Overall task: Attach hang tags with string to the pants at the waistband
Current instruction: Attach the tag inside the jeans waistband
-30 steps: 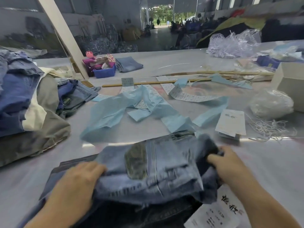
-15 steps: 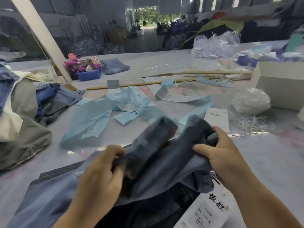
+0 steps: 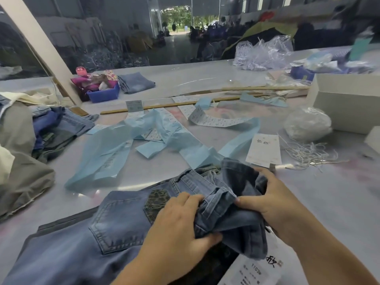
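Blue denim pants lie back side up at the table's near edge, a back pocket and a dark patch showing. My left hand grips the bunched waistband from the left, thumb under the fabric. My right hand holds the same bunched part from the right, thumb on the band's edge. A white hang tag lies beyond the pants. Loose white strings are spread to its right. Another printed tag lies under my right forearm.
Light blue paper strips and label strips litter the middle. A pile of garments sits at the left. A white box and a plastic bag stand at the right. A blue bin and wooden sticks lie farther back.
The lifted, folded pants have been laid flat with the back pocket up. Both hands came together on the waistband at the right end.
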Demonstrator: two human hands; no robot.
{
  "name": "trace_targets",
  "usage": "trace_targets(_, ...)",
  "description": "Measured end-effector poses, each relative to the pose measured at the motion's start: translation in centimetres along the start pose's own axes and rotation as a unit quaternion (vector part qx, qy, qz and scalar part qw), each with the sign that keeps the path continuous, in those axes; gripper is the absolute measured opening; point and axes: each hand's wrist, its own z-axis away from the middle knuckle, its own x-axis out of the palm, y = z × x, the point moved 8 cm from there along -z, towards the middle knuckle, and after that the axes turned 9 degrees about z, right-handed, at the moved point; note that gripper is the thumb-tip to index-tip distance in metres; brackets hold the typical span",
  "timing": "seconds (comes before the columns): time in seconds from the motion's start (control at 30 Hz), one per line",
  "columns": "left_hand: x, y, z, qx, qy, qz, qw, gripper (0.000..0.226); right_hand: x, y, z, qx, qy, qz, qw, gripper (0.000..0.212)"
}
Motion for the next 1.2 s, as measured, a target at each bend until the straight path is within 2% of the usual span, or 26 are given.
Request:
trace_targets(0.07,-0.2,-0.4,-0.5,-0.009,0.001,0.115,0.993,0.037,-0.1,1.0,0.1,0.011,0.004,0.040,0.999,0.064)
trace_targets(0.1,-0.2,-0.5,-0.6,-0.012,0.006,0.170,0.985,0.031,0.0,1.6,0.2,0.020,-0.001,0.045,0.999,0.064)
trace_targets(0.17,-0.5,-0.3,-0.7,-0.016,0.021,0.284,0.958,0.027,-0.6,2.5,0.2,0.024,0.016,0.057,0.998,0.067)
trace_targets(0.23,-1.8,-0.2,-1.0,-0.013,0.085,0.388,0.917,0.029,-1.8,2.7,0.2,0.022,0.046,0.060,0.997,0.068)
trace_targets(0.3,-3.9,-0.2,-0.9,0.024,0.204,0.401,0.893,0.031,-2.4,2.8,0.4,0.011,0.065,0.045,0.997,0.070)
trace_targets(0.37,-4.4,1.0,-0.7,0.095,0.262,0.319,0.906,0.027,-2.3,3.0,0.7,0.003,0.071,0.054,0.996,0.075)
trace_targets(0.4,-3.4,2.1,-0.8,0.131,0.242,0.262,0.925,0.027,-2.1,3.1,0.8,0.001,0.067,0.075,0.995,0.075)
trace_targets(0.47,0.9,3.6,-1.1,0.166,0.133,0.103,0.972,0.034,-1.8,3.6,0.6,0.015,0.051,0.156,0.986,0.066)
trace_targets(0.53,5.2,3.0,-1.2,0.144,0.018,-0.017,0.989,0.047,-1.9,4.3,0.3,0.052,0.041,0.230,0.971,0.059)
trace_targets(0.57,5.9,2.3,-1.4,0.102,-0.006,-0.013,0.995,0.049,-2.3,4.6,0.4,0.062,0.048,0.249,0.965,0.058)
trace_targets(0.63,5.7,1.1,-1.9,0.053,-0.005,0.049,0.997,0.046,-3.3,4.2,0.4,0.045,0.089,0.272,0.957,0.056)
trace_targets(0.77,5.5,0.9,-2.2,0.040,-0.025,0.100,0.994,0.036,-5.4,1.8,1.4,-0.059,0.203,0.241,0.947,0.041)
trace_targets(0.83,5.0,1.2,-2.4,0.016,-0.028,0.132,0.991,0.035,-5.5,0.7,1.7,-0.102,0.219,0.218,0.945,0.035)
trace_targets(0.97,4.3,1.7,-3.7,-0.022,-0.044,0.161,0.986,0.042,-5.1,0.2,1.2,-0.104,0.176,0.166,0.965,0.027)
trace_targets(1.1,3.6,2.5,-4.9,-0.046,-0.064,0.211,0.974,0.039,-4.9,-0.3,1.1,-0.119,0.147,0.164,0.968,0.021)
trace_targets(1.2,3.5,3.1,-5.4,-0.043,-0.065,0.245,0.966,0.036,-3.7,-1.1,0.9,-0.130,0.076,0.239,0.959,0.018)
